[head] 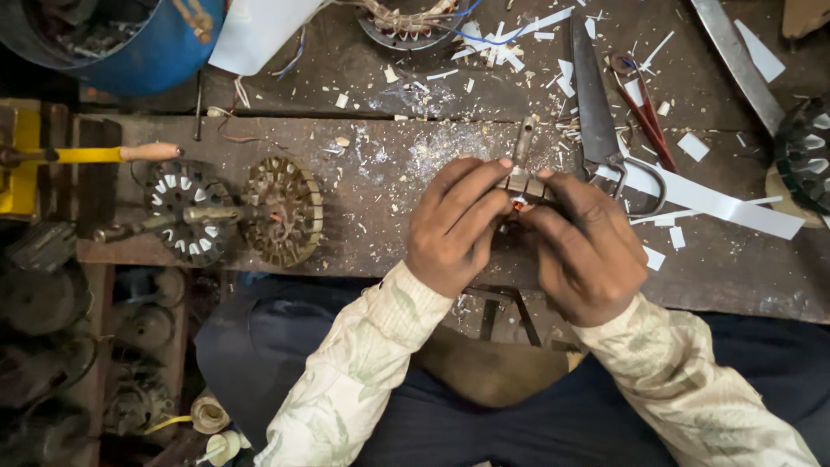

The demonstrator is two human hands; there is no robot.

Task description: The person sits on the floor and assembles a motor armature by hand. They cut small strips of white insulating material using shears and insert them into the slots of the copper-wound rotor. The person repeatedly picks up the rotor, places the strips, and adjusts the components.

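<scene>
Both my hands meet over the middle of a worn wooden workbench (389, 207). My left hand (458, 227) and my right hand (584, 246) together pinch a small grey metal piece (523, 164) with a narrow stem that sticks up away from me. A bit of reddish copper wire (518, 206) shows between my fingertips. What lies under my palms is hidden.
Two round motor stators (281, 212) on a shaft lie at the left. Large shears (596, 112) and red-handled scissors (644, 108) rest at the right among white paper strips (718, 203). A blue bucket (156, 52) stands top left, another stator (804, 156) at the far right.
</scene>
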